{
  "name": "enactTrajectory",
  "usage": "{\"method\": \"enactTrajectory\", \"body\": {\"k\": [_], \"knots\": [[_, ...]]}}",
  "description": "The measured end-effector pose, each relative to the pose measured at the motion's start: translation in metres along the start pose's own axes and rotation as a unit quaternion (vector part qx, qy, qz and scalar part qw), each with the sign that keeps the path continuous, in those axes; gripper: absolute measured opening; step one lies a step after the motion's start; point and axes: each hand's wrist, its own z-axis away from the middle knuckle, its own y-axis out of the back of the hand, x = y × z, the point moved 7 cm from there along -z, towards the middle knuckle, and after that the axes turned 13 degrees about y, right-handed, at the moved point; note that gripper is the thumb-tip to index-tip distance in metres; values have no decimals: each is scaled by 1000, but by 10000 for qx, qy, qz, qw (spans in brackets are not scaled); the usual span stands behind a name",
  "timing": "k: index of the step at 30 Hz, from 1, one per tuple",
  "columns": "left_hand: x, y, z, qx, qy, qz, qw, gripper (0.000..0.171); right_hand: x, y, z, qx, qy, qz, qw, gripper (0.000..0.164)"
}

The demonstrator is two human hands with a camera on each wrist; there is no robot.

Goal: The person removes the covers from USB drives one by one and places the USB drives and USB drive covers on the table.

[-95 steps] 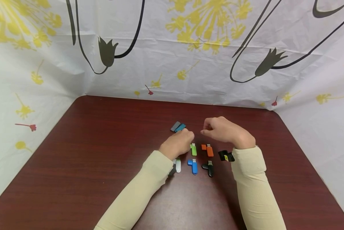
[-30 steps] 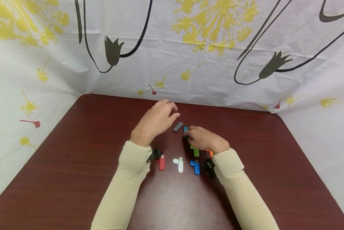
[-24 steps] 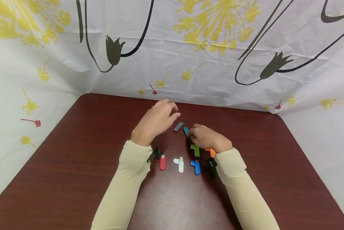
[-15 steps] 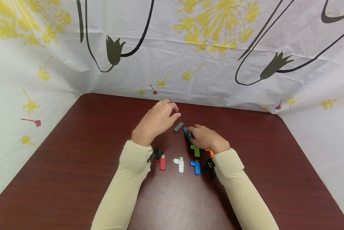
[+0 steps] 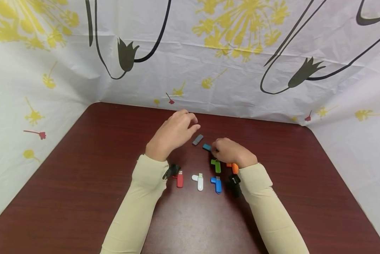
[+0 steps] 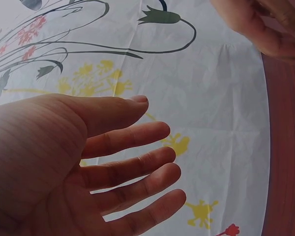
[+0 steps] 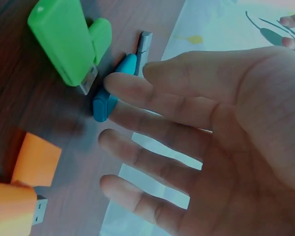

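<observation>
My left hand (image 5: 172, 132) hovers over the table with loosely bent, spread fingers and holds nothing, as the left wrist view (image 6: 113, 162) also shows. The closest thing to it is a grey USB flash drive (image 5: 197, 140). My right hand (image 5: 232, 151) is at a teal USB flash drive (image 5: 207, 147), which lies on the table partly hidden by the fingers. In the right wrist view the index and middle fingertips touch or nearly touch the teal drive (image 7: 102, 106); the thumb stays apart from it. Just in front of that hand is a green flash drive (image 5: 217, 166), its cap beside it.
Nearer me lie red (image 5: 180, 180), white (image 5: 200, 183) and blue (image 5: 218, 186) flash drives in a row. An orange drive (image 5: 235, 168) sits beside my right wrist, partly covered. A patterned white sheet (image 5: 190, 63) borders the dark red table (image 5: 129, 141).
My left hand has moved away from the green drive, back and left. My right hand has come to the teal drive, which has shifted right, away from the grey one, and turned.
</observation>
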Motion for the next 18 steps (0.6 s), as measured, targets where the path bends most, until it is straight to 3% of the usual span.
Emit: {"method": "enactTrajectory", "body": {"k": [4, 11, 18], "knots": [[1, 0, 1, 10, -19, 1, 10000, 29, 5, 1, 0, 93, -136, 42, 9999, 15], [2, -1, 1, -29, -4, -35, 10000, 29, 14, -3, -1, 138, -504, 113, 9986, 35], [2, -2, 0, -52, 11, -81, 10000, 29, 12, -2, -2, 218, -278, 294, 9989, 28]]}}
